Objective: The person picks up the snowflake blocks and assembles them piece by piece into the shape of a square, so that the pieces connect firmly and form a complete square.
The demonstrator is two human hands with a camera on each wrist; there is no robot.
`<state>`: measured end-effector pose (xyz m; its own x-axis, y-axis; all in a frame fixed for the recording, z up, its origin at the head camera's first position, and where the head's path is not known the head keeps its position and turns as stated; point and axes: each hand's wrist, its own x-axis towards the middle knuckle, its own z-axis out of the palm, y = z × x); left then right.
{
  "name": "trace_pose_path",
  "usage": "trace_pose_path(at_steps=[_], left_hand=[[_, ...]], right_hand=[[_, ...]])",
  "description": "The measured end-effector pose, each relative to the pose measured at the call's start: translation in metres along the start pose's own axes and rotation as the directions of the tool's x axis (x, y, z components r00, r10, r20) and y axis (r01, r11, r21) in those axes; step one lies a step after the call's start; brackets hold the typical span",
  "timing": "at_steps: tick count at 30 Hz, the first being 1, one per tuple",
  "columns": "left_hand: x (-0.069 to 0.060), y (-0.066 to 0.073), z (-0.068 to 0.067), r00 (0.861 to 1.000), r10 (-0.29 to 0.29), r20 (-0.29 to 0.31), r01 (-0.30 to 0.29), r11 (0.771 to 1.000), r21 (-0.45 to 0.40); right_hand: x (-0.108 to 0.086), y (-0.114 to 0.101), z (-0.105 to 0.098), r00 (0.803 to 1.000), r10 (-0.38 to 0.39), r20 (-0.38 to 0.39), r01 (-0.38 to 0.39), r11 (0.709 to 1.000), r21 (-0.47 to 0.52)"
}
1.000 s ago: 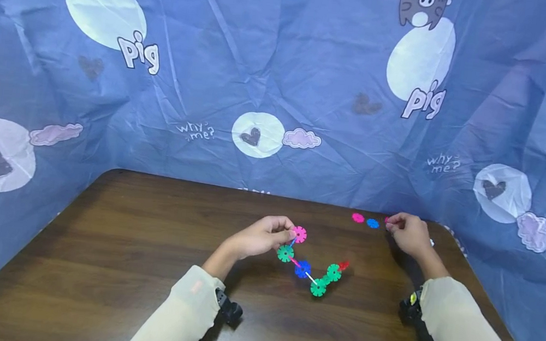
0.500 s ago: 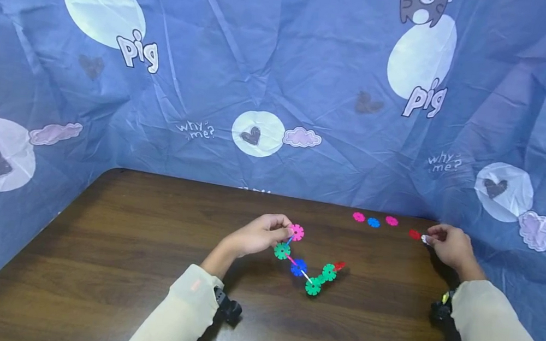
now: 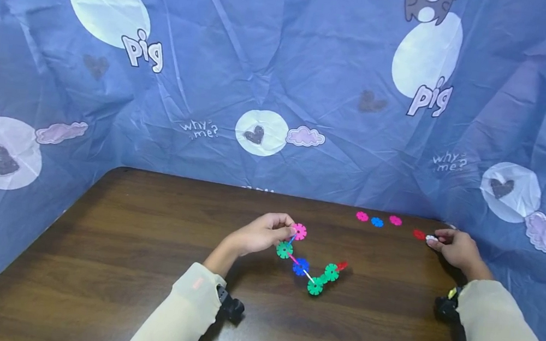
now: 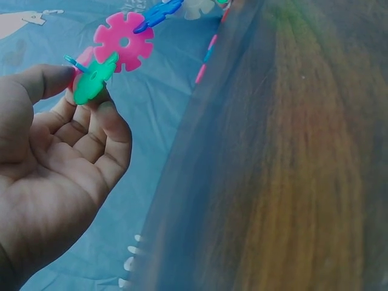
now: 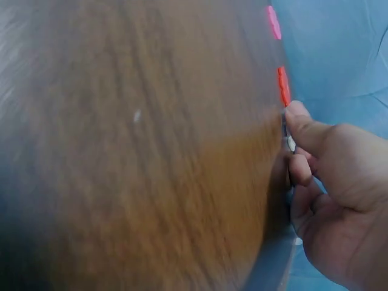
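My left hand point(image 3: 259, 236) pinches the end of a chain of notched plastic snowflake discs, seen around the pink disc point(image 3: 299, 232). From there the chain runs through a green disc point(image 3: 284, 249), a blue disc point(image 3: 300, 266) and more green ones to a red disc point(image 3: 341, 265) at its far end. In the left wrist view, a green disc point(image 4: 94, 80) sits at the fingertips with a pink disc point(image 4: 124, 42) beyond. At the table's far right, my right hand point(image 3: 459, 249) grips a white disc point(image 3: 431, 238) at tabletop height; its fingers partly cover it in the right wrist view.
Loose discs lie along the back edge of the wooden table point(image 3: 145, 268): a pink disc point(image 3: 362, 216), a blue disc point(image 3: 377, 222), another pink disc point(image 3: 395, 220) and a red disc point(image 3: 418, 235) beside the right hand. A blue printed cloth point(image 3: 263, 71) hangs close behind.
My right hand has moved right, from the pink disc at the back edge past the red disc to the white disc. The left hand and its chain have hardly moved.
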<state>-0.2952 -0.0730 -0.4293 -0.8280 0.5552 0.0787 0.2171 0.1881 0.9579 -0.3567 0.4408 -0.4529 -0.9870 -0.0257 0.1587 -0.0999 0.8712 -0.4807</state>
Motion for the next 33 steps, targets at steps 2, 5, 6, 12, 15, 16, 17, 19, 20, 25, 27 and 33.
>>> trace_pose_path(at_steps=[2,5,6,12,15,16,17,19,20,25,27,33], left_hand=[[-0.001,0.000,-0.001,1.000,0.000,0.002,0.000,1.000,0.006],[-0.001,0.000,-0.003,1.000,-0.003,0.007,0.003,1.000,0.006],[-0.001,0.001,-0.003,1.000,-0.009,0.008,0.009,1.000,0.008],[-0.001,0.002,-0.002,1.000,-0.007,0.001,0.007,1.000,0.011],[-0.002,0.002,-0.002,1.000,0.002,0.000,-0.002,1.000,0.004],[-0.002,0.002,-0.002,1.000,0.004,0.000,-0.004,1.000,0.006],[-0.002,0.003,-0.002,1.000,0.004,0.002,-0.004,1.000,0.006],[-0.002,0.002,-0.001,1.000,0.006,0.006,-0.006,1.000,0.007],[-0.001,0.002,-0.001,1.000,0.006,0.007,-0.006,1.000,0.006],[-0.001,0.002,0.000,1.000,0.013,0.011,-0.013,1.000,-0.001],[-0.001,0.002,0.001,1.000,0.016,0.014,-0.016,1.000,0.000],[-0.001,0.004,0.001,1.000,0.016,0.012,-0.016,1.000,0.006]], right_hand=[[0.002,-0.001,0.001,1.000,0.004,0.026,-0.004,1.000,0.020],[0.003,-0.001,-0.001,0.998,0.014,0.060,-0.018,0.997,0.077],[0.002,-0.001,-0.002,0.997,0.017,0.077,-0.025,0.994,0.104],[0.003,0.001,-0.005,0.987,0.032,0.160,-0.067,0.974,0.218],[0.004,0.002,-0.003,0.987,0.015,0.159,-0.056,0.965,0.258],[0.004,0.002,-0.002,0.988,0.007,0.153,-0.048,0.963,0.267],[0.004,0.000,-0.002,0.988,0.000,0.153,-0.043,0.960,0.278],[0.004,-0.007,-0.002,0.989,-0.020,0.149,-0.027,0.952,0.305],[0.004,-0.012,-0.003,0.988,-0.031,0.150,-0.019,0.948,0.317],[0.006,-0.056,-0.002,0.987,-0.097,0.127,0.045,0.932,0.360],[0.006,-0.078,0.001,0.985,-0.131,0.116,0.078,0.921,0.383],[-0.002,-0.147,0.017,0.957,-0.253,0.141,0.150,0.850,0.505]])
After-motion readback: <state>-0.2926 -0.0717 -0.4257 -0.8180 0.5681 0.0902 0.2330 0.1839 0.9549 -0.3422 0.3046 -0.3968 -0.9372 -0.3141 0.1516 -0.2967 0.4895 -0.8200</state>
